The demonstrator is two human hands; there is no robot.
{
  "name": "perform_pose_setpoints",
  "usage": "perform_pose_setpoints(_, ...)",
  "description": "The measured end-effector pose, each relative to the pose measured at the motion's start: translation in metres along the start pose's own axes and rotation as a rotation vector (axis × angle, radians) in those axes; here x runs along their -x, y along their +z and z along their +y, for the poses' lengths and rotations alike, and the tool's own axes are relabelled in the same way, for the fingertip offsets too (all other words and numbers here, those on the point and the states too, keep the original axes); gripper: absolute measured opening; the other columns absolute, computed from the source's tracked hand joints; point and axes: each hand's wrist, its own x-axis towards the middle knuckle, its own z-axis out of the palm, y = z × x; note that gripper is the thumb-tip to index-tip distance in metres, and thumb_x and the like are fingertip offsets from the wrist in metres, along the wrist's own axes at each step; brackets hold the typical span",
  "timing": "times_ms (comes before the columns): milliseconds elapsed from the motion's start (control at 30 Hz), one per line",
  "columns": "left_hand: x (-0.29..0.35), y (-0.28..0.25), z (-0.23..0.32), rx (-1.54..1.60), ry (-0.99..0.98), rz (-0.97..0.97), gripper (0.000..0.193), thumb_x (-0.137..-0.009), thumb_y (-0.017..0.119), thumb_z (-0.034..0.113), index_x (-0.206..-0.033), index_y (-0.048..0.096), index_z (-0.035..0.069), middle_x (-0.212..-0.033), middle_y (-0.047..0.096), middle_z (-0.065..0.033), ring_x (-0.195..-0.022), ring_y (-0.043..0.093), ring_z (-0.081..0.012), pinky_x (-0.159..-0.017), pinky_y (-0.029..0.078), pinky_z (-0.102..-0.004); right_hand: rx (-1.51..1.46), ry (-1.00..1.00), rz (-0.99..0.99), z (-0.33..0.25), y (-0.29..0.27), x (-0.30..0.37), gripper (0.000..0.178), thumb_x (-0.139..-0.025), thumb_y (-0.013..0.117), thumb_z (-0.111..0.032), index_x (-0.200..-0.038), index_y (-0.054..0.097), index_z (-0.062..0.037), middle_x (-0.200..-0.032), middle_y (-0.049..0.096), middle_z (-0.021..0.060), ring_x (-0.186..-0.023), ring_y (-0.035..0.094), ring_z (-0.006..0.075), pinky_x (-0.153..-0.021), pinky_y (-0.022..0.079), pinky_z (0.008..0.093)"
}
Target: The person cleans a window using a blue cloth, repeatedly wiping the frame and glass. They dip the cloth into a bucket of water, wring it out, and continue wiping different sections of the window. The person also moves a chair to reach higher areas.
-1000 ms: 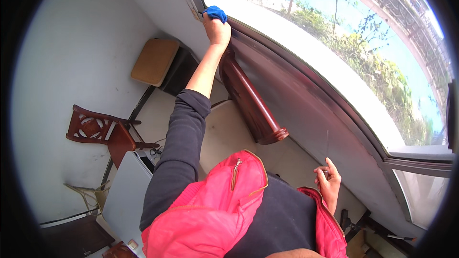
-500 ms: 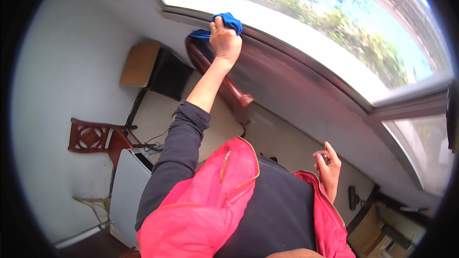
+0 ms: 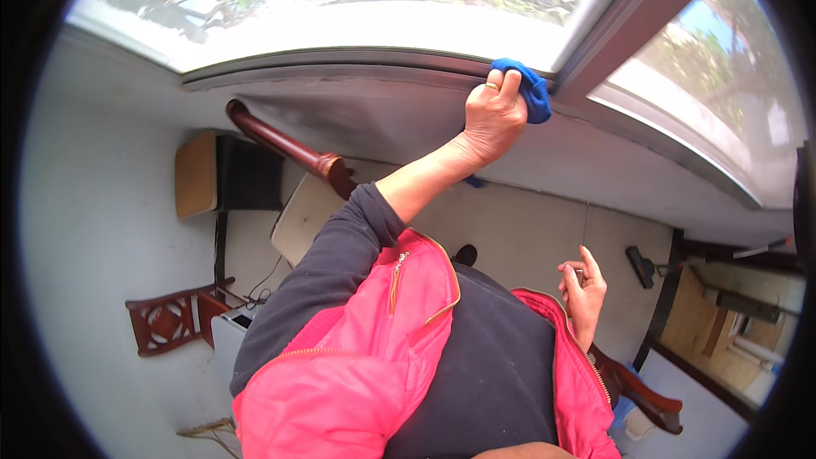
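My left hand (image 3: 495, 116) is closed on a bunched blue cloth (image 3: 532, 92). It presses the cloth against the dark lower rail of the window frame (image 3: 374, 61), close to where the upright post (image 3: 646, 13) meets the rail. A ring shows on one finger. Off to the right, in front of my pink vest (image 3: 586, 382), my right hand (image 3: 584, 293) is raised with loosely bent fingers. The fingers are apart, and I see nothing in them.
Left of my arm stand a reddish wooden armrest (image 3: 285, 140), a tan-topped dark stool (image 3: 195, 174) and a carved wooden chair (image 3: 166, 325). To the right, a floor-brush head (image 3: 639, 267) lies by a low wooden cabinet (image 3: 693, 314). Another wooden arm (image 3: 642, 395) is near my right side.
My left hand has carried the blue cloth rightward along the window rail, toward the upright post. The view has turned along with it. My right hand keeps nearly the same pose.
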Motion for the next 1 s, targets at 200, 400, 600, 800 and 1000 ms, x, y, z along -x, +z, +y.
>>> perform_pose_setpoints(200, -0.014, 0.012, 0.043, 0.236, -0.156, -0.085, 0.005, -0.060, 0.059, 0.000, -0.063, 0.055, 0.001, -0.090, 0.051, -0.0150, -0.084, 0.057, -0.0335, -0.056, 0.052, -0.0372, -0.180, -0.004, 0.138, 0.023, -0.028, 0.027, 0.042, -0.093, 0.062, -0.003, -0.132, 0.048, 0.0064, -0.084, 0.064, 0.0077, -0.057, 0.054, 0.0067, -0.046, 0.041, 0.0183)
perform_pose_setpoints(400, -0.027, -0.049, 0.003, 2.456, -1.270, -0.304, 0.042, -0.081, 0.051, -0.001, -0.123, 0.053, -0.006, -0.119, 0.062, -0.0209, -0.114, 0.058, -0.0344, -0.106, 0.041, -0.0495, -0.666, 0.111, 0.116, 0.066, -0.009, -0.021, 0.025, -0.097, 0.061, -0.025, -0.107, 0.053, -0.0023, -0.086, 0.061, 0.0061, -0.069, 0.054, 0.0120, -0.052, 0.041, 0.0212)
perform_pose_setpoints(600, -0.018, -0.078, 0.028, 2.764, -1.520, -0.382, 0.051, -0.082, 0.052, 0.004, -0.131, 0.047, -0.008, -0.132, 0.055, -0.0239, -0.125, 0.052, -0.0379, -0.113, 0.032, -0.0526, -1.073, 0.198, -0.498, 0.068, 0.078, -0.091, 0.063, -0.098, 0.050, -0.048, -0.148, 0.030, -0.0154, -0.143, 0.045, 0.0168, -0.106, 0.062, 0.0243, -0.065, 0.054, 0.0305)
perform_pose_setpoints(800, -0.006, -0.103, 0.025, 2.140, -1.566, -0.638, 0.035, -0.078, 0.056, 0.001, -0.112, 0.060, -0.005, -0.107, 0.066, -0.0153, -0.098, 0.065, -0.0246, -0.094, 0.050, -0.0390, -1.361, 0.066, -0.625, -0.006, 0.113, -0.076, 0.068, -0.097, 0.052, -0.045, -0.153, 0.024, -0.0159, -0.141, 0.047, 0.0146, -0.116, 0.059, 0.0238, -0.090, 0.055, 0.0355)
perform_pose_setpoints(1000, -0.008, -0.124, -0.027, 1.282, -0.329, -0.879, 0.034, -0.079, 0.062, 0.009, -0.112, 0.061, -0.001, -0.095, 0.065, -0.0065, -0.090, 0.056, -0.0124, -0.085, 0.048, -0.0316, -0.023, -0.763, -0.055, -0.095, 0.127, -0.062, 0.032, -0.079, 0.075, 0.001, -0.109, 0.061, 0.0008, -0.109, 0.065, 0.0083, -0.085, 0.060, 0.0102, -0.075, 0.049, 0.0239)
